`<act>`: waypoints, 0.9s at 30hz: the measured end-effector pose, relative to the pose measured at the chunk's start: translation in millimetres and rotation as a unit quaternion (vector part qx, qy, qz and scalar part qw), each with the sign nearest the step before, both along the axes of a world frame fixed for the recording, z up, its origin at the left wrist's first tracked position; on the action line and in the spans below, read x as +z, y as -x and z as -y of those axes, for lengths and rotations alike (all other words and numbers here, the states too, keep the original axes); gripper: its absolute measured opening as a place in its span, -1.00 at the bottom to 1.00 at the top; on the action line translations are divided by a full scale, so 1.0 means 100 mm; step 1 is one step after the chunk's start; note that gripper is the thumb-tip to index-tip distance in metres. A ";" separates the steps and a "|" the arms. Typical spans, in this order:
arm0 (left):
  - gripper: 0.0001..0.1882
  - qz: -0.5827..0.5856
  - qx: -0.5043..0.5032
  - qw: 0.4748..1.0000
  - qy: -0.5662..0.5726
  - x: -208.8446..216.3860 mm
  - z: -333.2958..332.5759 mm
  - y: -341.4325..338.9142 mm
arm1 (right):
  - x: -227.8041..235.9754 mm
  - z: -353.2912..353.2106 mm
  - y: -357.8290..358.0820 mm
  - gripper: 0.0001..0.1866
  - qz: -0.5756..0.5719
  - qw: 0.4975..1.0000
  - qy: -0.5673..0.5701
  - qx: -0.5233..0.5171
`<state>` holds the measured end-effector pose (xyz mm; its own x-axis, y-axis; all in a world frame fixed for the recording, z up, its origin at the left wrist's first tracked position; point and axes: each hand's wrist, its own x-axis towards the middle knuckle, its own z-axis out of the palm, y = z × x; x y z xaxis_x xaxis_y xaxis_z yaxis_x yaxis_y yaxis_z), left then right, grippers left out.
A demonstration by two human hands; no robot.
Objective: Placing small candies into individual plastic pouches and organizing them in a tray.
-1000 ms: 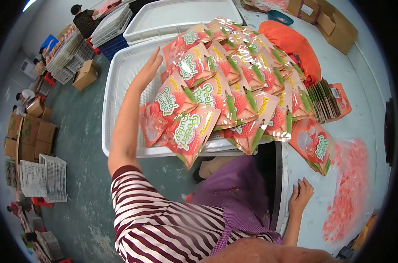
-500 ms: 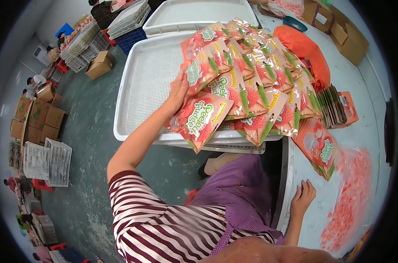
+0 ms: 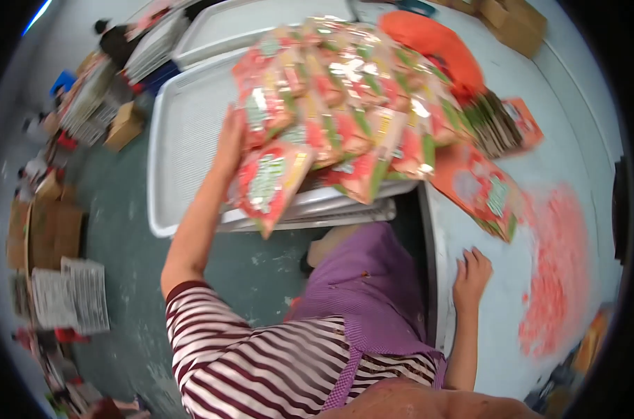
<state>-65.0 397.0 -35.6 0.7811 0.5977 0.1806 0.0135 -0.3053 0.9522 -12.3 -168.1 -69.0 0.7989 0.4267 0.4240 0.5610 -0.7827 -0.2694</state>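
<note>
My left hand (image 3: 231, 143) lies along the left side of a pink candy pouch (image 3: 266, 115), its fingers stretched out and open against the pile's edge. That pouch belongs to a heap of filled pouches (image 3: 345, 115) with green corners, overlapping on the right part of a white mesh tray (image 3: 184, 140). Below my left hand, one pouch (image 3: 269, 178) pokes out over the tray's front rim. My right hand (image 3: 472, 276) rests on the pale tabletop, fingers apart and holding nothing. Nearest to it are flat pouches (image 3: 481, 188) stacked at the table's edge. Motion blurs the picture.
Loose pink candies (image 3: 557, 272) lie in clear plastic on the right table. Upright flat pouches (image 3: 495, 126) and an orange bag (image 3: 435, 49) sit farther back. Another white tray (image 3: 254, 28) stands behind. Cardboard boxes (image 3: 55, 230) and white crates (image 3: 69, 297) line the left floor.
My view has turned, so the tray and pouches appear farther left and higher. My left hand has slipped from the pouch's face to its left side, and that pouch lies flatter on the heap.
</note>
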 end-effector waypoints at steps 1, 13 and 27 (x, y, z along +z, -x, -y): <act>-0.37 0.024 -0.021 0.998 0.058 0.03 0.02 -0.02 | 0.01 -0.02 -0.02 -0.75 -0.003 1.000 0.001 -0.005; -0.37 0.028 0.075 0.994 -0.077 0.31 0.15 0.21 | 0.14 0.11 -0.41 -0.66 0.050 0.981 -0.171 -0.081; -0.27 0.145 -0.343 0.880 -0.295 0.89 2.58 0.39 | 0.13 0.03 -1.15 0.04 -0.172 0.921 -0.131 -0.323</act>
